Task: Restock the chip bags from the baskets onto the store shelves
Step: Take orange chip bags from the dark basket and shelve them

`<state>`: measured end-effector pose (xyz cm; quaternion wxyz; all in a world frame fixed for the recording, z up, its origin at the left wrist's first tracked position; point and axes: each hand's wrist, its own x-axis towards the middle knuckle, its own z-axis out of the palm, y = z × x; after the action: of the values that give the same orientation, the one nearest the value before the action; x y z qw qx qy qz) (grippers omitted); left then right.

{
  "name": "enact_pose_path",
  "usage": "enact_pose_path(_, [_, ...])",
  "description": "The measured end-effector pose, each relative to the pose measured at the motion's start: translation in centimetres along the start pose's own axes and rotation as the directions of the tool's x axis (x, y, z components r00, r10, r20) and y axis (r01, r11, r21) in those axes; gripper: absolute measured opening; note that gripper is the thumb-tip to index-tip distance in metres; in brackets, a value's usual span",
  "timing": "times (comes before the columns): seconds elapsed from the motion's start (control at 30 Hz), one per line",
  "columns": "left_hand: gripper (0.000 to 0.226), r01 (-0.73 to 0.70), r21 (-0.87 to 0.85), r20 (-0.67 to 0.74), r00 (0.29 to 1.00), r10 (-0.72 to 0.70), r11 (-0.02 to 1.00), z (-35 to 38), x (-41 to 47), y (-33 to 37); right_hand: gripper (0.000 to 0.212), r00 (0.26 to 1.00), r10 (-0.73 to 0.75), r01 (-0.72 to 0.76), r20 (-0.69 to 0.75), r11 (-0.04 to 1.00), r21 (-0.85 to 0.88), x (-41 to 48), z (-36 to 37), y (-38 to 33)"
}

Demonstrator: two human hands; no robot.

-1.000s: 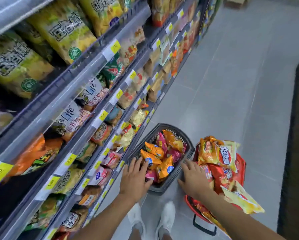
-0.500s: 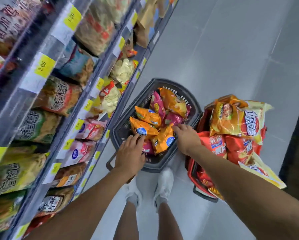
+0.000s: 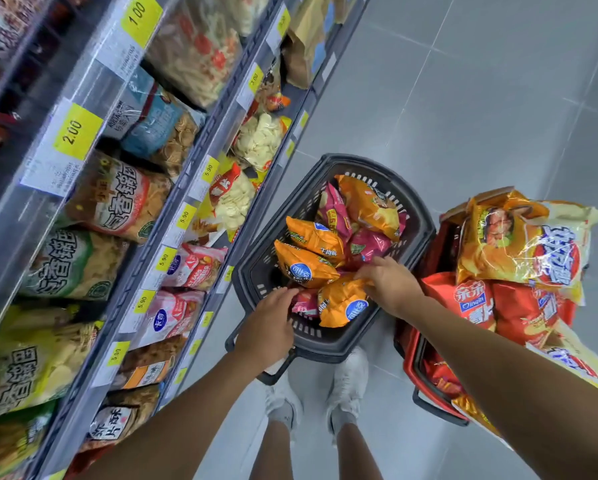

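Note:
A black basket [image 3: 416,216] stands on the floor by the shelves [image 3: 186,188], holding several orange and pink chip bags. My right hand [image 3: 389,284] reaches in from the right, and its fingers curl onto the top of the nearest orange chip bag [image 3: 341,304]. My left hand [image 3: 270,325] is over the basket's near-left rim, fingers stretched to the edge of a small pink bag [image 3: 304,303]. Two more orange bags [image 3: 306,266] lie just beyond my hands. To the right, a red basket [image 3: 416,374] is heaped with large orange, red and yellow bags [image 3: 519,251].
The shelves run along the left, packed with snack bags behind yellow price tags [image 3: 77,129]. My white shoes [image 3: 348,386] stand just behind the black basket. Grey tiled floor [image 3: 464,98] stretches ahead and to the right.
The view has tilted further down toward the baskets. My right hand moved from the basket's rim onto the near orange bag, and my left hand reached deeper toward the pink bag.

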<state>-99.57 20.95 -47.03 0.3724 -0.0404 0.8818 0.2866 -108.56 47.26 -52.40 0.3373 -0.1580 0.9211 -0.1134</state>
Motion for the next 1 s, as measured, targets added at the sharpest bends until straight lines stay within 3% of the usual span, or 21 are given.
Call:
enact_pose_path(0.13, [0.042, 0.156, -0.374, -0.027, 0.984, -0.179, 0.914, -0.9, 1.0, 0.4, 0.016, 0.989, -0.14, 0.146, -0.044, 0.94, 0.309, -1.3, -2.3, 0.0])
enact_pose_path(0.23, [0.027, 0.212, -0.66, -0.012, 0.956, -0.292, 0.721, -1.8, 1.7, 1.6, 0.015, 0.991, -0.05, 0.105, -0.121, 0.856, 0.506, -2.3, -5.2, -0.6])
enact_pose_path(0.3, [0.028, 0.203, -0.782, 0.021, 0.953, -0.301, 0.589, -2.6, 1.9, 2.6, 0.02, 0.987, 0.03, 0.079, -0.159, 0.766, 0.638, -2.8, -6.8, -1.0])
enact_pose_path(0.43, [0.085, 0.076, -0.81, -0.006, 0.99, -0.138, 0.581, -3.1, 1.4, 3.8, 0.023, 0.979, 0.162, 0.029, -0.126, 0.501, 0.865, -3.2, -9.2, -1.6])
enact_pose_path(0.53, [0.13, 0.069, -0.772, 0.04, 0.997, -0.06, 0.631, -3.1, 1.3, 4.4, 0.022, 0.98, 0.2, -0.047, -0.021, 0.328, 0.943, -3.6, -10.0, -2.2])
enact_pose_path(0.57, [0.136, 0.082, -0.755, 0.076, 0.996, -0.038, 0.651, -3.1, 1.4, 4.6, 0.021, 0.978, 0.206, -0.076, 0.017, 0.284, 0.956, -3.8, -10.2, -2.5])
enact_pose_path(0.7, [0.112, 0.075, -0.708, 0.113, 0.994, 0.008, 0.702, -3.1, 1.4, 5.8, 0.022, 0.97, 0.215, -0.151, 0.116, 0.153, 0.977, -4.3, -10.0, -3.4])
enact_pose_path(0.83, [0.105, 0.042, -0.711, 0.096, 0.995, 0.037, 0.702, -3.0, 0.8, 6.0, 0.025, 0.958, 0.245, -0.18, 0.146, 0.123, 0.976, -4.4, -9.9, -4.0])
enact_pose_path(0.93, [0.067, 0.057, -0.737, 0.069, 0.998, -0.008, 0.673, -2.8, 0.4, 6.1, 0.033, 0.943, 0.299, -0.193, 0.148, 0.125, 0.973, -4.3, -9.4, -4.5])
enact_pose_path(1.0, [0.051, 0.081, -0.79, 0.06, 0.997, -0.056, 0.607, -2.5, 0.2, 5.9, 0.052, 0.94, 0.308, -0.183, 0.148, 0.086, 0.979, -4.5, -8.6, -5.0])
